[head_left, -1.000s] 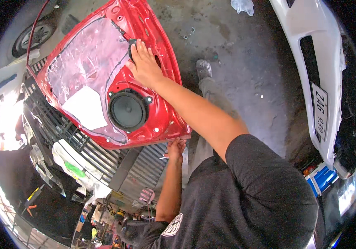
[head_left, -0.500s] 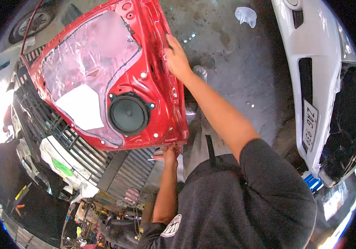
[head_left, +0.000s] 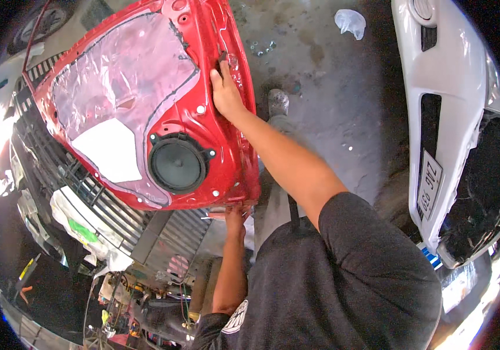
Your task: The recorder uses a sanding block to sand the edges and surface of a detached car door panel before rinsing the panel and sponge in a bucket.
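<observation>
A red car door [head_left: 229, 137] lies with its inner side up, with clear plastic film [head_left: 127, 64] and a round black speaker [head_left: 178, 163] on it. My right hand [head_left: 228, 96] reaches across to the door's right-hand border, fingers bent against the red metal. At its fingertips a small dark piece shows, too little to name. Under the door's near edge my left hand [head_left: 235, 216] is closed on the metal, its fingers partly hidden. Beside that hand pokes out a thin whitish stick with a reddish part [head_left: 216, 215], whose kind I cannot make out.
Dark slatted grilles [head_left: 104, 198] lie beneath and left of the door. A white bumper [head_left: 413, 116] stands at the right. Crumpled clear plastic [head_left: 350, 23] lies on the concrete floor [head_left: 331, 116]. Assorted tools and parts [head_left: 124, 303] crowd the lower left.
My right hand has moved left and slightly down, from the door's outer edge onto its inner face. The left hand stays at the near edge. The view has shifted a little.
</observation>
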A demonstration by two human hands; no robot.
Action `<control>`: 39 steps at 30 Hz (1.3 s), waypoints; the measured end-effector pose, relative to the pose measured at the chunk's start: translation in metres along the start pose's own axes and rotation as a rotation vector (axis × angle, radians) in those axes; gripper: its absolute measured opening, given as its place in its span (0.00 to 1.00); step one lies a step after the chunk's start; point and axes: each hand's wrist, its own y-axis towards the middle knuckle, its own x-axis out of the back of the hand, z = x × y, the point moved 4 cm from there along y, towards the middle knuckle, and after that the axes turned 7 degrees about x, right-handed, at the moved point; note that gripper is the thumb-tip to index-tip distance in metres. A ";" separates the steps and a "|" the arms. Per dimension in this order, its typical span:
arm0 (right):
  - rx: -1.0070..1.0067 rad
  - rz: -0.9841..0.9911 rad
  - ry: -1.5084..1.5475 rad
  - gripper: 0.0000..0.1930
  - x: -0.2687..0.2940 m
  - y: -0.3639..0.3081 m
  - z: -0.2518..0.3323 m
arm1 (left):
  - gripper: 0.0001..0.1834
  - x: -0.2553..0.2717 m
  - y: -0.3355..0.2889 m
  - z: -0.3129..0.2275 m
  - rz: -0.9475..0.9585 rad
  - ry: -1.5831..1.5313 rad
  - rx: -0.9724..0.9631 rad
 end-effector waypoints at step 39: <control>0.581 0.350 -1.137 0.29 0.056 -0.097 -0.053 | 0.05 0.007 0.009 0.010 0.158 -0.022 -0.202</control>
